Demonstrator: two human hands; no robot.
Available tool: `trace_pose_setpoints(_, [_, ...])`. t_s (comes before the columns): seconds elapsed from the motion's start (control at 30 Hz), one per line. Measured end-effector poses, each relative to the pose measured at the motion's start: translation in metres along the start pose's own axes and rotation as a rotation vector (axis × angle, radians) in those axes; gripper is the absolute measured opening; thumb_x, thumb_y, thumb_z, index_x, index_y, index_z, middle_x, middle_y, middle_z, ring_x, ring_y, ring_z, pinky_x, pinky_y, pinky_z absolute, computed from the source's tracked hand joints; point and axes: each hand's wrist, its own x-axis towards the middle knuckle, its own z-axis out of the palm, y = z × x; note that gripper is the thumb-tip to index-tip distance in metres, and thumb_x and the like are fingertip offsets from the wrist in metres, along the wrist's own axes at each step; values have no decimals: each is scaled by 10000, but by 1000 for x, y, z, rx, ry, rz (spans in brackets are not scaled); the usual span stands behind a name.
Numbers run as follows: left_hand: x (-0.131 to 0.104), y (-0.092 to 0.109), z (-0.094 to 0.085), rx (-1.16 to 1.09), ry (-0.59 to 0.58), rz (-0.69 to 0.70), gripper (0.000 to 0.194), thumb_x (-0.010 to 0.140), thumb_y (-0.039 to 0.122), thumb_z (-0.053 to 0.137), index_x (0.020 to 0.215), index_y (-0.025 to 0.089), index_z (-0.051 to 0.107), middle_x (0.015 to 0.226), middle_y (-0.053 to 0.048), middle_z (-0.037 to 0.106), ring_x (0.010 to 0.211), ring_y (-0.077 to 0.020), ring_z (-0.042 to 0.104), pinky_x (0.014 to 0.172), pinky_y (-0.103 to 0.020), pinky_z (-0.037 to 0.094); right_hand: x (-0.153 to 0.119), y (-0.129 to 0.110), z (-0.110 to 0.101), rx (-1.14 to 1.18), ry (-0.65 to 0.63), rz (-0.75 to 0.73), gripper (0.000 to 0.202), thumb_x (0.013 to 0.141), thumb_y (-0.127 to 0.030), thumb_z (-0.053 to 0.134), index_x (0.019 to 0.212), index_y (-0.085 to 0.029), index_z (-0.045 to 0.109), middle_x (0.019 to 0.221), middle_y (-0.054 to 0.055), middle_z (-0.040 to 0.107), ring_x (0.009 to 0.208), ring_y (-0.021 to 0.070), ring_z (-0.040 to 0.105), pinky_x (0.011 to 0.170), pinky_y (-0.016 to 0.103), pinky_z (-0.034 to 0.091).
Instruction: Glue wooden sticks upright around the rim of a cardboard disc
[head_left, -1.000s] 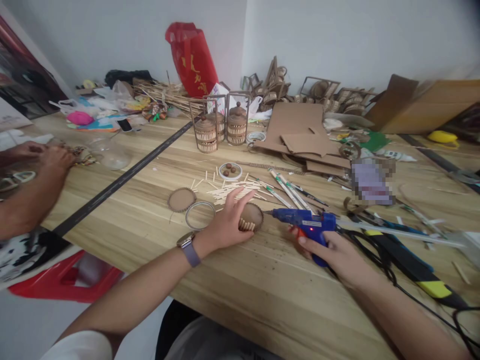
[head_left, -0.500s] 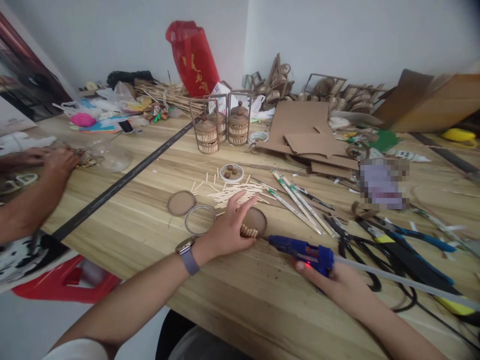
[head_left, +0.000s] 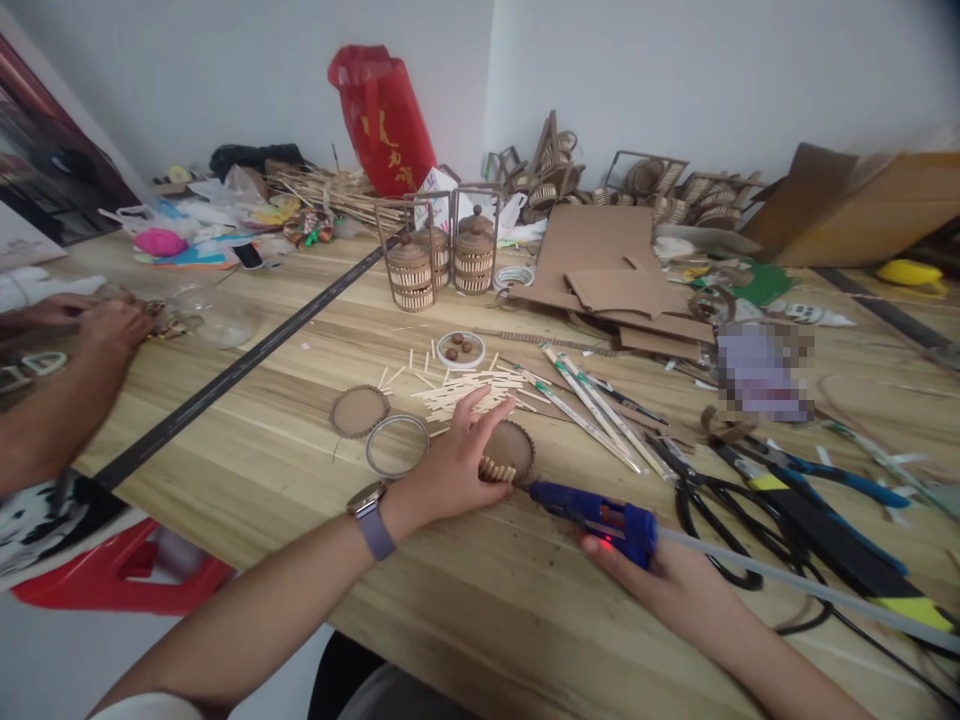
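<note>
My left hand (head_left: 442, 470) holds the near left edge of a round cardboard disc (head_left: 514, 447), thumb low and fingers raised and spread. Short wooden sticks (head_left: 496, 470) stand in a row along the disc's rim beside the thumb. A blue hot glue gun (head_left: 592, 515) is gripped in my right hand (head_left: 660, 580); its nozzle points left, close to the disc's near edge. A red light glows by the right thumb, and a long glue stick extends from the gun's back. Just beyond my left hand lies a pile of loose short sticks (head_left: 469, 393).
A second cardboard disc (head_left: 360, 411) and a ring (head_left: 397, 446) lie left. Beyond are a dish rim (head_left: 461, 350) with round beads and lidded stick baskets (head_left: 411, 275). Scissors (head_left: 701, 490) and pliers (head_left: 847, 478) lie right. A co-worker's hands (head_left: 112, 325) work at far left.
The glue gun and my right hand have shifted slightly left, its nozzle still near the disc's edge. My left hand keeps its place on the disc. The view has moved a little.
</note>
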Motion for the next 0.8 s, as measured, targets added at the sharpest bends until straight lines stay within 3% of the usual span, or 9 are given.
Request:
trace_pose_setpoints(0.3, [0,1,-2,-1,-14,-6,949,663,161,727,1452,279,213,1509,-134,141,1415,-347,203,1074,-469,407,0,3,3,-14,14,-5,389,835,-489,510,927,-183,731,916,106,763,828,279,702,759,382,567])
trace_pose_setpoints(0.8, [0,2,0,-6,-8,0,964,652,150,734,1444,294,204,1498,-143,151,1400,-359,242,1083,-509,380,-1,5,5,-25,12,-22,358,843,-471,506,888,-196,732,912,93,770,828,265,709,759,345,567])
